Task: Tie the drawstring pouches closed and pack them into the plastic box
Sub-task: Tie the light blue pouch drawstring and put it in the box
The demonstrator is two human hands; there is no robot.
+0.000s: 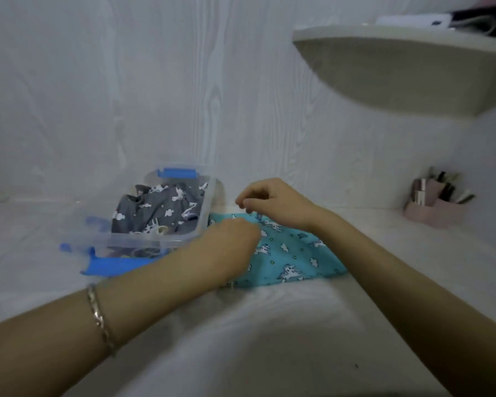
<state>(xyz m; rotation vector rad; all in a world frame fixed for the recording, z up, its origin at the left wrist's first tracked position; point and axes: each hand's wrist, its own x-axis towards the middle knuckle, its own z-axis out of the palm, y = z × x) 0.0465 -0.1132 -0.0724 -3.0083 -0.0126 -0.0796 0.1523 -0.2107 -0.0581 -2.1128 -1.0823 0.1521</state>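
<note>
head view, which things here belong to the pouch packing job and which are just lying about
Job: teal pouch, grey pouch inside the plastic box, left hand, right hand.
Lying about: pink holder, shelf.

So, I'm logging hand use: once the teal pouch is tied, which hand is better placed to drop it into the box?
Probably the left hand: it is at the pouch edge nearest the box. The right hand is farther from it.
</note>
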